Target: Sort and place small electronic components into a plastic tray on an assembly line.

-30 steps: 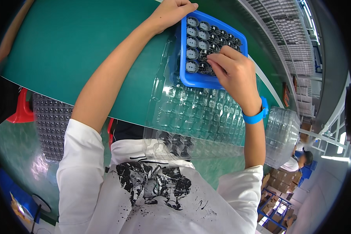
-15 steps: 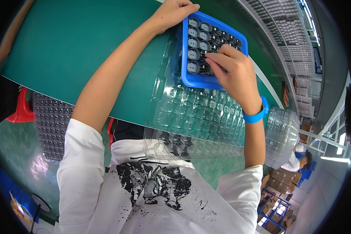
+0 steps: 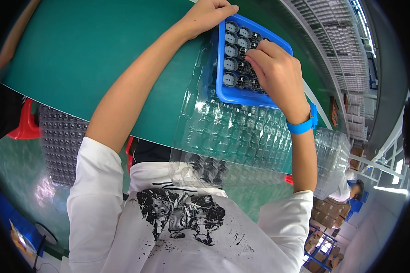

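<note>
A blue plastic tray [image 3: 222, 68] holds rows of small round parts. Grey discs [image 3: 230, 50] show in its left column and at the top of the second; the others look dark. Curled at the tray's far left corner, my left hand [image 3: 210, 14] has its fingers closed on the rim. My right hand [image 3: 278, 68], with a blue band at the wrist, reaches over the tray. Its thumb and forefinger pinch together at a dark round part [image 3: 243, 53] in the second column. Whatever sits between those fingertips is too small to name, and the hand hides the parts to its right.
Clear plastic blister trays [image 3: 223, 129] lie under and before the blue tray, overhanging the green table's [image 3: 100, 50] near edge. More clear trays are stacked [image 3: 330, 154] at the right. A dark-pocketed tray [image 3: 61, 145] and a red stool [image 3: 26, 123] stand below left.
The blue tray and my left hand have shifted slightly right. My right hand has moved up one row, where a grey disc in the second column now shows dark.
</note>
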Available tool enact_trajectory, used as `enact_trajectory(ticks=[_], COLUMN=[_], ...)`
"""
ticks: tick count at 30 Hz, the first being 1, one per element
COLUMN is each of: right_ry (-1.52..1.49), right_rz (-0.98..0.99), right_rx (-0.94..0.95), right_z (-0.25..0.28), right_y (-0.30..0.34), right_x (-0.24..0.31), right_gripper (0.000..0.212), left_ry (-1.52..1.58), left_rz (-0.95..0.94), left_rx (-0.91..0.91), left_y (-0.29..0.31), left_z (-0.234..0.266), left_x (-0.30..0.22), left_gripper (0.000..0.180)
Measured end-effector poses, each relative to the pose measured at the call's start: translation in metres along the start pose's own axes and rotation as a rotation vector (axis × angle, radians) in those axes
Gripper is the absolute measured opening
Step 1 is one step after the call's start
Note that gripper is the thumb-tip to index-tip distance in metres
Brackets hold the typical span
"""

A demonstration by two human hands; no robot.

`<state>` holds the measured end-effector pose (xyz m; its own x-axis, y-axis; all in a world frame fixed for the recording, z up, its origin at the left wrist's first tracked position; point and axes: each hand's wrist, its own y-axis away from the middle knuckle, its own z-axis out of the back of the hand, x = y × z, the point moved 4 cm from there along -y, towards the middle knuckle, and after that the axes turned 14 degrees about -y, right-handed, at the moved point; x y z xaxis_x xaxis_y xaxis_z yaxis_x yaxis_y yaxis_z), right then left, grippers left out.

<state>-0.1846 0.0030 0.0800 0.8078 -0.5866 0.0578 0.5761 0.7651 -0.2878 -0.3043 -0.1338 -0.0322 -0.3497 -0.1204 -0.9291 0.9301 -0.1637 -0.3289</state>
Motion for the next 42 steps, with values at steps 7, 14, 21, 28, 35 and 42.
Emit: enact_trajectory(ticks=[7,14,21,28,35,42], right_ry=[-0.068,-0.083,-0.131,-0.212,-0.191,-0.892], right_rz=[-0.052,-0.050,-0.090,-0.182,-0.760,-0.963], right_rx=[-0.003,0.022,0.042,-0.099,-0.355,-0.226], right_z=[0.002,0.000,-0.005,0.017,0.027,-0.021], right_y=[-0.003,0.003,0.002,0.004,0.123,0.164], right_x=[0.004,0.000,-0.001,-0.008,-0.088,-0.112], right_gripper=[0.009,0.007,0.007,0.023,0.032,0.032], left_ry=[0.006,-0.013,-0.015,-0.005,-0.042,-0.004], left_rz=[-0.012,-0.002,0.024,0.151,0.134,0.125], left_rx=[-0.003,-0.007,0.002,0.047,0.019,0.008], left_y=[0.000,0.001,0.001,-0.001,0.005,0.008], left_z=[0.003,0.001,0.003,0.006,0.003,-0.010], left_x=[-0.003,0.000,0.002,0.002,-0.005,0.008], left_gripper=[0.029,0.029,0.028,0.032,0.033,0.032])
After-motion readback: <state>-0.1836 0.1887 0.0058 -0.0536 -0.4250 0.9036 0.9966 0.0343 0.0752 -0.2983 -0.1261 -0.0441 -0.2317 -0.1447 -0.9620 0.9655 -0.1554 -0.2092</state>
